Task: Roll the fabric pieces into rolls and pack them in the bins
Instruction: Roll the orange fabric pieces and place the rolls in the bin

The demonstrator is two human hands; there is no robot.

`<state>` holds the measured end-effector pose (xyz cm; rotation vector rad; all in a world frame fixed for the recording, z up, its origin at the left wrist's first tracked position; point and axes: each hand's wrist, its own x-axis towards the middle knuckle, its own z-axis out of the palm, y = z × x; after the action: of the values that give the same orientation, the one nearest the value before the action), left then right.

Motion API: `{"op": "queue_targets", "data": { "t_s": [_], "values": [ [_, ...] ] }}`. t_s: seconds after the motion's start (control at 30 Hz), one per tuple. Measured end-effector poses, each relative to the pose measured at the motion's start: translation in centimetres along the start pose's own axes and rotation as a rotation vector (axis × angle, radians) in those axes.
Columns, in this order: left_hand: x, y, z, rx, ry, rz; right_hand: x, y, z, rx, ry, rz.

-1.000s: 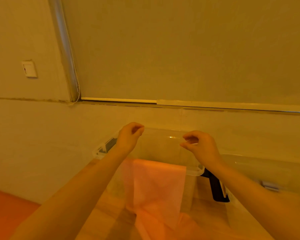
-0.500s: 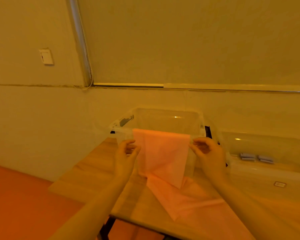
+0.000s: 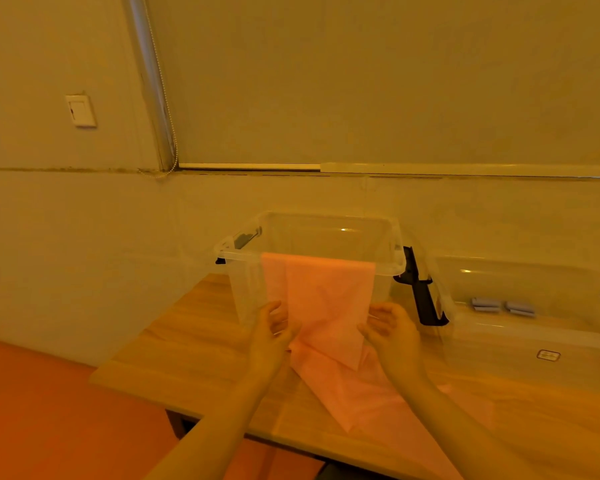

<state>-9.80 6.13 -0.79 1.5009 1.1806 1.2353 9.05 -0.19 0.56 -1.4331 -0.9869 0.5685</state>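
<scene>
Flanking the pink fabric point(image 3: 321, 299), left hand point(image 3: 272, 329) and right hand point(image 3: 392, 329) seemingly pinch its side edges; grip unclear. Thin, limp, light cloth draped over bin point(image 3: 392, 244) beyond the fingers. Best held at corners.

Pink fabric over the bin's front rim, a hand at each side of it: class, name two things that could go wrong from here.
1. The pink fabric hangs over the rim of the clear bin, which looks light; a pull by the left hand and right hand could drag or tip it.
2. The fabric's lower part trails toward the edge of the table and might slide off.
</scene>
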Motion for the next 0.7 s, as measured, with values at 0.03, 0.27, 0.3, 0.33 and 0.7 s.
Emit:
{"op": "queue_targets", "data": {
  "t_s": [0.03,0.27,0.3,0.33,0.7],
  "values": [
    [0.1,-0.1,0.1,-0.005,-0.002,0.002,0.1,0.0,0.1,0.021,0.001,0.012],
    [0.0,-1.1,0.4,0.011,0.056,-0.012,-0.4,0.9,0.9,0.087,0.022,0.059],
    [-0.1,-1.2,0.3,-0.006,0.065,-0.021,-0.4,1.1,1.0,0.082,0.033,0.062],
    [-0.2,-1.3,0.2,-0.015,0.076,-0.029,-0.5,1.2,1.1,0.075,0.044,0.063],
    [-1.8,2.3,-1.2,-0.116,0.231,0.095,-1.5,-1.7,-0.6,0.072,0.192,-0.021]
  ]
}}
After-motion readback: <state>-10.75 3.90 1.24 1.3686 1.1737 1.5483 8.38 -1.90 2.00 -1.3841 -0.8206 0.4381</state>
